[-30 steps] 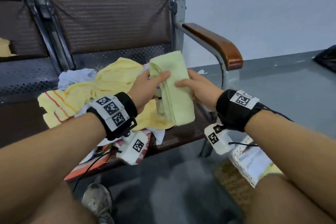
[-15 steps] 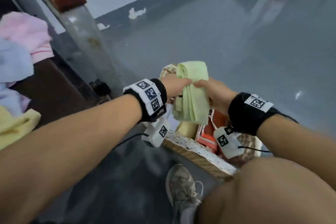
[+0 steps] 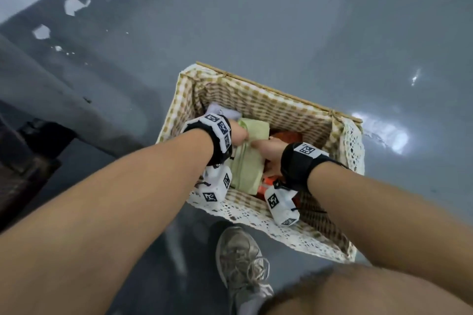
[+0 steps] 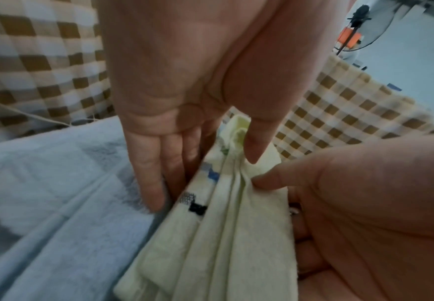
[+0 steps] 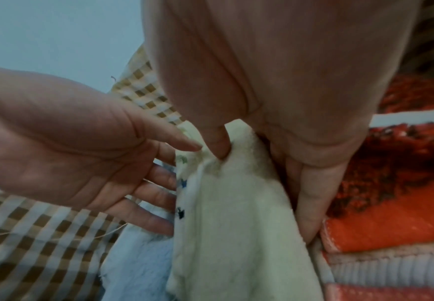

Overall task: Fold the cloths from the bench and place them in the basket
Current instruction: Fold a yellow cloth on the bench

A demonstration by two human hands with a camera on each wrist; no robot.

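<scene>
A folded light-green cloth (image 3: 249, 163) stands on edge inside the wicker basket (image 3: 281, 92), which sits on the floor and has a checked lining. My left hand (image 3: 239, 134) pinches the cloth's top from the left, thumb over it and fingers (image 4: 153, 193) flat down its side. On the right, my right hand (image 3: 266, 148) holds it with the thumb pressed into the top edge and fingers (image 5: 306, 213) slid down beside it. The green cloth (image 5: 236, 224) is wedged between a pale blue cloth (image 5: 138, 254) and an orange cloth (image 5: 390, 203) lying in the basket.
Grey floor surrounds the basket. The bench's dark leg (image 3: 38, 135) is at the left edge. My shoe (image 3: 240, 258) stands just in front of the basket's lace-trimmed near rim (image 3: 256, 215), and my knee (image 3: 358, 289) fills the lower right.
Both hands carried the folded green cloth from the bench over to the basket and lowered it inside. The view swung from the bench down to the floor.
</scene>
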